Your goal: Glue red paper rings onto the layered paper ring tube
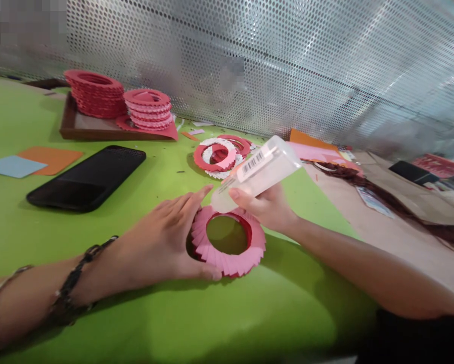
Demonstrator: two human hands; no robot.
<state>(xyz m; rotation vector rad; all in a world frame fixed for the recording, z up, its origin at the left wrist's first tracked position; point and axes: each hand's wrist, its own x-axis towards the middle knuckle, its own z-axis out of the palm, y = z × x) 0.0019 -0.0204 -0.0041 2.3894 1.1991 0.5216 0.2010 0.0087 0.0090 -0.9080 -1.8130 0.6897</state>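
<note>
My right hand [268,205] grips a translucent glue bottle [265,169] with a barcode label. The bottle is tipped, its lower end over the top edge of a pink paper ring [230,264]. That ring looks made of overlapping pleated pieces, with red showing on its inner and lower edges. It lies on the green table [166,323]. My left hand [170,237] steadies it from the left, thumb at the near edge and fingers curved around the far side. The bottle's tip is hidden, so I cannot tell whether it touches the paper.
Behind my hands lie red and white paper rings [202,161]. A brown tray [94,134] at the back left carries stacked red rings [98,96] and pink-red rings [149,111]. A black phone [88,177] and coloured paper squares [52,157] lie left. Perforated metal [212,50] borders the table's back.
</note>
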